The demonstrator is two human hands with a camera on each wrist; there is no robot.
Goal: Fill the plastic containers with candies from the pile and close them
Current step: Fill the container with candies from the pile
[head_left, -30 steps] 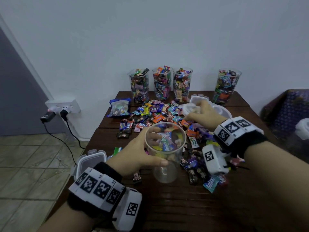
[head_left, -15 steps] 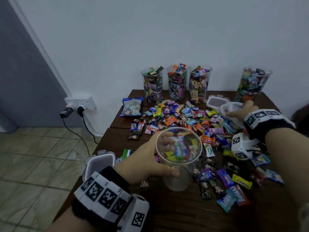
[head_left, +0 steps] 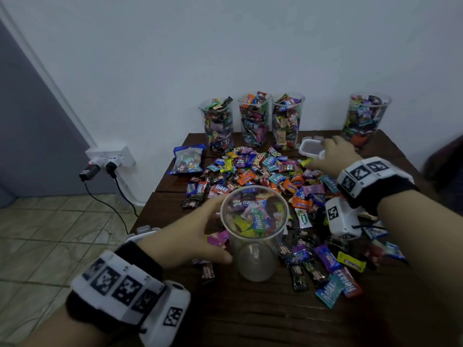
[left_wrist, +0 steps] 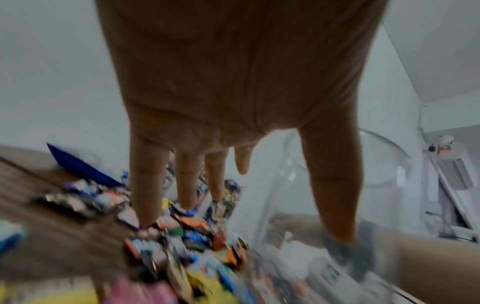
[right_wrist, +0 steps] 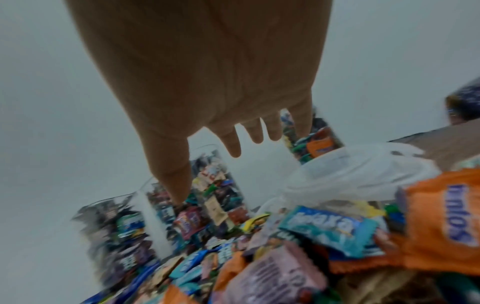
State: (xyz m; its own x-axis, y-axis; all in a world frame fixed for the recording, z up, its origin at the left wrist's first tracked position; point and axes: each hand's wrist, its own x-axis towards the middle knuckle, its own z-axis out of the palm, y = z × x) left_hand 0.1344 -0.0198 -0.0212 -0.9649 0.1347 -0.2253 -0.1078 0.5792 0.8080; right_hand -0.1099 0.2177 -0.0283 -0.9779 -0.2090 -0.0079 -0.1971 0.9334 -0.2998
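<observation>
head view: our left hand (head_left: 193, 236) curls its thumb and fingers round the clear plastic container (head_left: 253, 234), which stands upright on the wooden table (head_left: 250, 316) and looks empty. just beyond it spreads the candy pile (head_left: 265, 171). our right hand (head_left: 330, 154) reaches over the pile's far side with fingers spread and relaxed, fingertips at a white lid (head_left: 312, 147); we cannot tell whether they touch it.

Left hand (left_wrist: 233, 86) against clear container (left_wrist: 298, 205)
</observation>
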